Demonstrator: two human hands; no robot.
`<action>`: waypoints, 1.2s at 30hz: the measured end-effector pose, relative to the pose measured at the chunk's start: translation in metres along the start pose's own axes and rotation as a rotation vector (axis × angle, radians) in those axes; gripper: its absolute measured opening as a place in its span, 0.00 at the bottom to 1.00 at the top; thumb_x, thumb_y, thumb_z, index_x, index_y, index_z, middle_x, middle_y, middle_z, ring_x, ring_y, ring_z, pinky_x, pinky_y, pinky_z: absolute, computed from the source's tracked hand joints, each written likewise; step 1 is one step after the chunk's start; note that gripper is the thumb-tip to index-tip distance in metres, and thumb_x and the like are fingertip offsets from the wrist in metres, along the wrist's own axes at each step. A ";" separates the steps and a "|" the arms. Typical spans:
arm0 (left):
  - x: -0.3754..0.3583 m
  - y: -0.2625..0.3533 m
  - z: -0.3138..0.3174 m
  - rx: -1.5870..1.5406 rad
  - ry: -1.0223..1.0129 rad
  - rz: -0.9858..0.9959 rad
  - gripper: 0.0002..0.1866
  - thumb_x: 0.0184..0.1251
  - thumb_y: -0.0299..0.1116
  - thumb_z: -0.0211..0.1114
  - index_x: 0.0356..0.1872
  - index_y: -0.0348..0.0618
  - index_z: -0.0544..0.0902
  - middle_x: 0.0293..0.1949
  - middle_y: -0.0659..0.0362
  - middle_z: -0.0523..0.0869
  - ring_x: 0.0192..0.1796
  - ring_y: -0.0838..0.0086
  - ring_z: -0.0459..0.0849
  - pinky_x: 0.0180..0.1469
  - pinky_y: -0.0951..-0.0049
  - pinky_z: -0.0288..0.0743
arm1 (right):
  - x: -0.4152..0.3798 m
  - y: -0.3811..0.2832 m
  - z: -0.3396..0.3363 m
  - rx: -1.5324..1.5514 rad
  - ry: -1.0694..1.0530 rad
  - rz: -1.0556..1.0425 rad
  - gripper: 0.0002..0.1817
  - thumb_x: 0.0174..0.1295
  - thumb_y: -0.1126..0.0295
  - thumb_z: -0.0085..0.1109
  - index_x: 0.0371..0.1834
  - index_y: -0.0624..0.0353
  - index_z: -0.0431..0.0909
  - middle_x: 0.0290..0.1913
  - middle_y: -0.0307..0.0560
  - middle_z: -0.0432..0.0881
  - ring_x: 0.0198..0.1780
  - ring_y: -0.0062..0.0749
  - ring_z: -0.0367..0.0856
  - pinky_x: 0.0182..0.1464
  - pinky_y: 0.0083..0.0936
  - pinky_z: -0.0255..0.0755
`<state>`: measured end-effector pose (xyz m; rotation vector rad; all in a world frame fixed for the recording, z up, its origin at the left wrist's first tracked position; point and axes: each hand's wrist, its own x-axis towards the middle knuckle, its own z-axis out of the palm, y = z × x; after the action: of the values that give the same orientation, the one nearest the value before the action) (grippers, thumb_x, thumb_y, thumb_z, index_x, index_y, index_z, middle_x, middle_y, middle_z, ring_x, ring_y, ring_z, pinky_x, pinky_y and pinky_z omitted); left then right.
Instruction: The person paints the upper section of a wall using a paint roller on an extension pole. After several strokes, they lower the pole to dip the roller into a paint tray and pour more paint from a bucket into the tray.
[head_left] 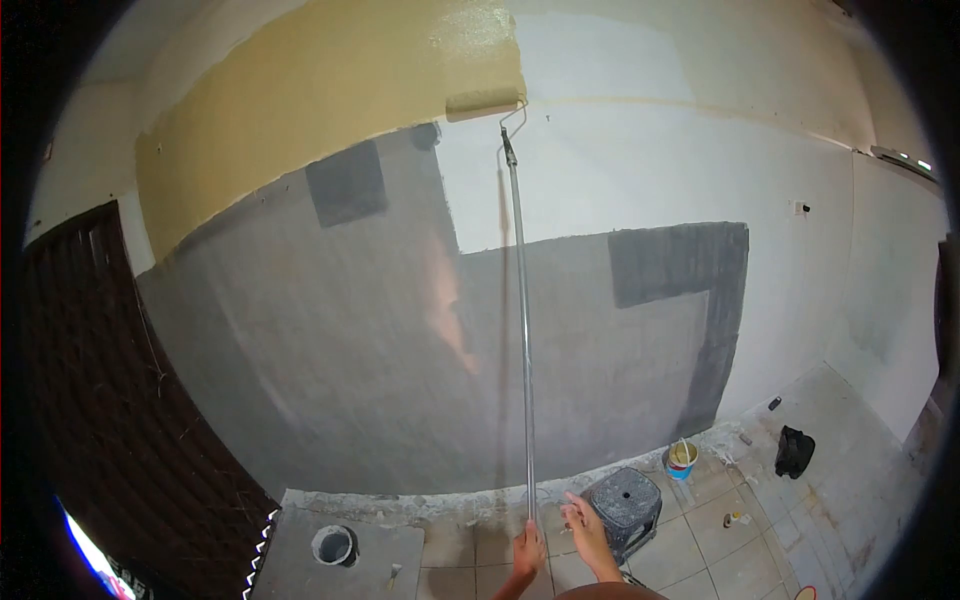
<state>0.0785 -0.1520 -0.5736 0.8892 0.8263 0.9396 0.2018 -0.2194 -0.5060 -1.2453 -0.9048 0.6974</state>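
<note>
A long metal pole (522,330) rises from the bottom middle to a paint roller (484,101), which lies against the wall at the lower edge of a yellow painted area (330,90). My left hand (529,550) is wrapped round the pole's lower end. Just to the right, my right hand (585,527) is raised off the pole, its fingers apart and nothing seen in them. White wall (620,170) lies right of the roller, with grey paint (350,330) below.
A grey speckled stool (625,500) stands right of my hands, near a paint bucket (681,458). Another bucket (333,545) and a brush (394,574) are at lower left. A black bag (795,452) lies on the right floor. A dark door (110,400) is at left.
</note>
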 end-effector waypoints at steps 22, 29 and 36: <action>0.040 0.380 0.025 -0.126 -0.581 0.111 0.23 0.85 0.56 0.50 0.31 0.50 0.68 0.17 0.73 0.56 0.15 0.86 0.52 0.17 0.79 0.44 | 0.022 -0.018 0.101 -0.058 0.018 0.085 0.25 0.79 0.58 0.53 0.71 0.60 0.76 0.58 0.55 0.85 0.56 0.35 0.84 0.62 0.29 0.74; 0.052 0.260 -0.008 -0.076 -0.443 -0.007 0.27 0.83 0.60 0.51 0.27 0.51 0.68 0.14 0.71 0.58 0.12 0.82 0.55 0.16 0.76 0.45 | 0.017 -0.011 0.108 -0.013 0.037 0.087 0.24 0.82 0.61 0.49 0.75 0.60 0.72 0.57 0.48 0.84 0.53 0.26 0.81 0.53 0.20 0.74; 0.011 0.136 -0.065 -0.039 -0.359 -0.094 0.28 0.84 0.59 0.48 0.25 0.51 0.66 0.14 0.70 0.59 0.12 0.83 0.55 0.15 0.76 0.44 | 0.008 -0.016 0.095 0.018 0.059 0.039 0.25 0.82 0.59 0.50 0.76 0.59 0.70 0.56 0.48 0.85 0.55 0.29 0.82 0.56 0.23 0.74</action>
<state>-0.0171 -0.0818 -0.4792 0.9426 0.5339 0.6851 0.1222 -0.1699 -0.4820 -1.2639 -0.8262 0.6954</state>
